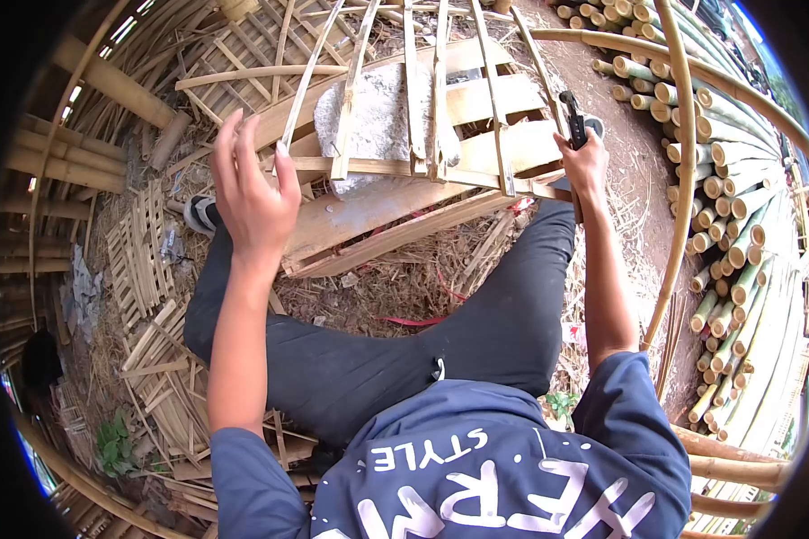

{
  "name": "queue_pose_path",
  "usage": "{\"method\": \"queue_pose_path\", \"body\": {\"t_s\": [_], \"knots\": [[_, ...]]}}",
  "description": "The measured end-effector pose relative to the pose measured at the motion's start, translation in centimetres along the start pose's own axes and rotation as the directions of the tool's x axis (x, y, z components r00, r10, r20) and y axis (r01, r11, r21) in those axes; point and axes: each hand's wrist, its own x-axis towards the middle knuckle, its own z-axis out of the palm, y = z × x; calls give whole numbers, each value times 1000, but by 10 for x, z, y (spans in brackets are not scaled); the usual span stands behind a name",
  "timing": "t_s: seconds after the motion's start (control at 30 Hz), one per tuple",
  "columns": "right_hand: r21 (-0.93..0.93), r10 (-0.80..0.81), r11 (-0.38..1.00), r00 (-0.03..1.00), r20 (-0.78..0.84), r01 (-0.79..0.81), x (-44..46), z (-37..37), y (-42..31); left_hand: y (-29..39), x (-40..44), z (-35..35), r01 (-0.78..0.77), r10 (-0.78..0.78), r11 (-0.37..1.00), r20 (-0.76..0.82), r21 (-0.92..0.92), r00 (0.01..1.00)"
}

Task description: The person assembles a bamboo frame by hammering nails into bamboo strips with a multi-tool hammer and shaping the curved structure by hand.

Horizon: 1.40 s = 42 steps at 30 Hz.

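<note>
My left hand (256, 193) is raised at the left end of a bamboo frame, its fingers apart and curved. Its thumb tip is at the end of a thin bamboo strip (304, 85); I cannot tell whether they touch. In my right hand (586, 166) is a black hand tool (573, 119), held upright at the frame's right end; its exact kind is unclear. Several split strips fan away from me, joined near me by a bamboo crosspiece (382, 168). Under them lies a rough grey stone slab (360, 112) on wooden planks (351, 225).
A large stack of cut bamboo poles (737, 207) lies on the right. Woven bamboo panels (139, 256) and split offcuts (166, 377) are at the left. A long bent bamboo strip (686, 135) arcs past my right arm. Straw and a red ribbon (411, 321) lie between my legs.
</note>
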Motion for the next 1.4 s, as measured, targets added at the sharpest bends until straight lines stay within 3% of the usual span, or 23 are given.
{"method": "queue_pose_path", "body": {"t_s": [0.03,0.1,0.13,0.2,0.27,0.37,0.5,0.83,0.87,0.93,1.23,1.4], "knots": [[-7,4,1000,1000,5,-4,0,-4,2,-7,13,5,-29,26,989,25,143,999],[22,-47,999,998,-33,47,3,11,-5,-48,34,21,106,-156,959,180,261,971],[6,-60,998,998,-31,60,2,7,-2,-82,29,48,261,-311,946,325,190,893],[-21,-67,998,997,-29,66,5,5,0,-100,30,69,559,-491,827,573,68,657],[-36,-69,997,997,-46,67,2,4,-2,-83,43,70,810,-505,587,779,-7,372],[-26,-70,997,996,-58,68,-1,3,-5,-94,35,91,774,-419,632,821,-42,386],[29,-96,995,991,-94,100,1,2,-4,-78,27,86,727,-468,680,709,-93,528],[137,-127,980,984,-121,144,0,-65,-57,-51,52,26,675,-479,691,535,-259,696],[112,-270,945,928,-256,306,9,-66,-54,-58,60,26,644,-458,709,507,-288,730],[60,-271,954,929,-251,295,12,-88,-64,-45,75,1,609,-447,731,458,-309,769],[40,-331,935,904,-270,354,-30,-161,-106,-25,63,-58,593,-454,685,387,-424,802],[37,-373,918,891,-260,395,-34,-162,-92,-18,31,-46,698,-546,532,436,-480,715]]}}
